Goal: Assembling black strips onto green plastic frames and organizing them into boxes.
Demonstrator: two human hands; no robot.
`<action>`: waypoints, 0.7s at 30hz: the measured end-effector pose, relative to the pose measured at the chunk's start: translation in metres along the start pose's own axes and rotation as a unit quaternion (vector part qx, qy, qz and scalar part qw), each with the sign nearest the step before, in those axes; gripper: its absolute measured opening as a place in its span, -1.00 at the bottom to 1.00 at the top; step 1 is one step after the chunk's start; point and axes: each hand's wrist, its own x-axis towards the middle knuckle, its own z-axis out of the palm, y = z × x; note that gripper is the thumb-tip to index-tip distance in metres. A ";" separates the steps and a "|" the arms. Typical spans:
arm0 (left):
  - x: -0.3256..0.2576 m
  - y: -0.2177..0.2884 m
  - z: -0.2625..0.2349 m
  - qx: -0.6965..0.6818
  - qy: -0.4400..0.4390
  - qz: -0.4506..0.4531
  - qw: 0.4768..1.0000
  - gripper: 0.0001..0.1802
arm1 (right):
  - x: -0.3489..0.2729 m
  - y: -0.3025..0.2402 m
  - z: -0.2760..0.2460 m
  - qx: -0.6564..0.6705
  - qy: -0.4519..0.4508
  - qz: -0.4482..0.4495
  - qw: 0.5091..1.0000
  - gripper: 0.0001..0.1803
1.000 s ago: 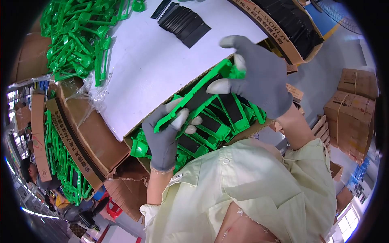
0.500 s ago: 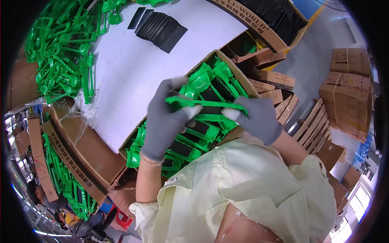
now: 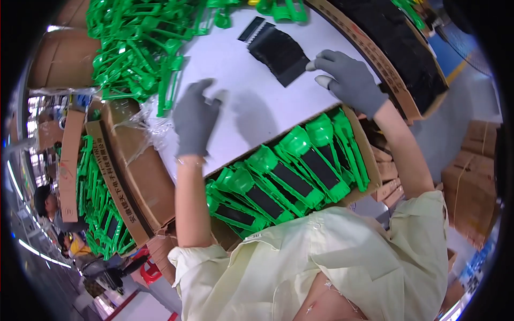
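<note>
I have a white table [image 3: 214, 61] in front of me, its bare surface running between my left hand [image 3: 195, 115] and my right hand [image 3: 345, 80]. Beyond my left hand, toward the far side, a tangled heap of green plastic parts [image 3: 134, 53] lies on it, with a few loose green pieces [image 3: 284, 12] along the far edge. A fanned stack of black strips [image 3: 281, 53] lies flat just beside my right fingertips; I can't tell whether they touch. Crumpled clear film [image 3: 152, 120] sits at the edge left of my left hand.
</note>
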 end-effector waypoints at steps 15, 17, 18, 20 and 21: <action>0.040 -0.090 0.017 0.210 0.032 0.026 0.977 -0.76 | 0.039 0.027 0.028 -0.029 -0.165 0.053 0.984 -0.68; 0.024 -0.074 0.028 0.274 -0.023 0.104 0.956 -0.83 | 0.032 0.031 0.032 0.012 -0.148 0.070 0.986 -0.68; 0.014 -0.066 0.032 0.311 -0.028 0.135 0.940 -0.84 | 0.030 0.028 0.032 0.014 -0.147 0.070 0.987 -0.68; -0.009 -0.052 0.026 0.215 -0.070 0.164 0.960 -0.85 | 0.027 0.022 0.032 0.040 -0.131 0.075 0.988 -0.70; -0.016 -0.049 0.030 0.203 -0.039 0.227 0.952 -0.81 | 0.024 0.022 0.032 0.040 -0.130 0.076 0.988 -0.70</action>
